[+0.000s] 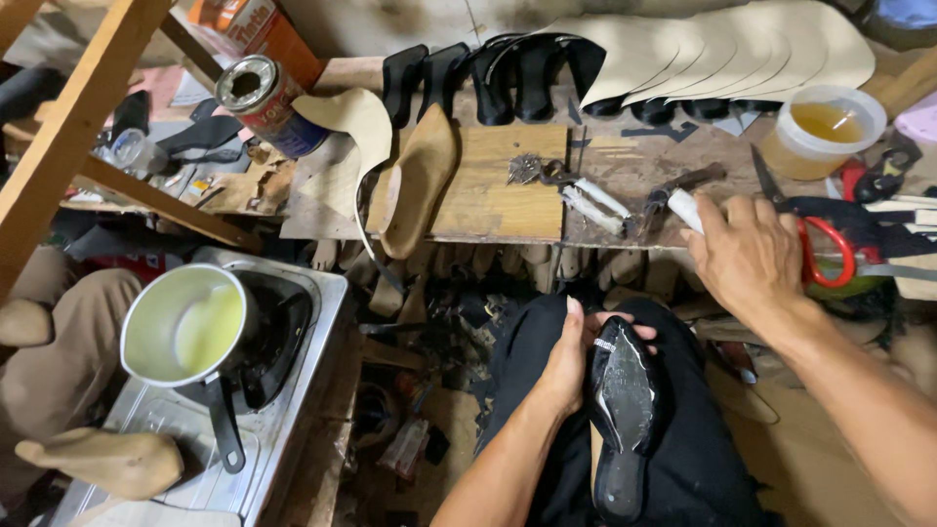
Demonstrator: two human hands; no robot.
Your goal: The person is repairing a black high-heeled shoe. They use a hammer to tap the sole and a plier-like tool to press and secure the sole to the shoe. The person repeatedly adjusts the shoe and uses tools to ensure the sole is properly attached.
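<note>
While I am sitting at the table (508, 210), the head view is showing my left hand (571, 366) closing around a black shoe sole (623, 410), holding it sole-up over my lap; the grip is wrapping its pointed front part, fingers curled over the edge. My right hand (747, 259) is reaching to the table edge, its grip closing on a white-handled tool (683, 207), whose working end I cannot make out.

By my judgement the work is standing at an early to middle stage: the sole is already cut to shape, and a tan wooden last (422, 181) is lying bare on the plank, not yet joined to anything.

Materials: the sole is looking matte, dusty, rubbery and slim. A row of cream, curved insole blanks (742, 49) is fanning over black uppers (508, 78) at the table's back. A tub of amber glue (822, 132) is standing near red-handled scissors (830, 252). At left a metal pot (185, 327) is holding pale yellow liquid on a steel stove (322, 322).
</note>
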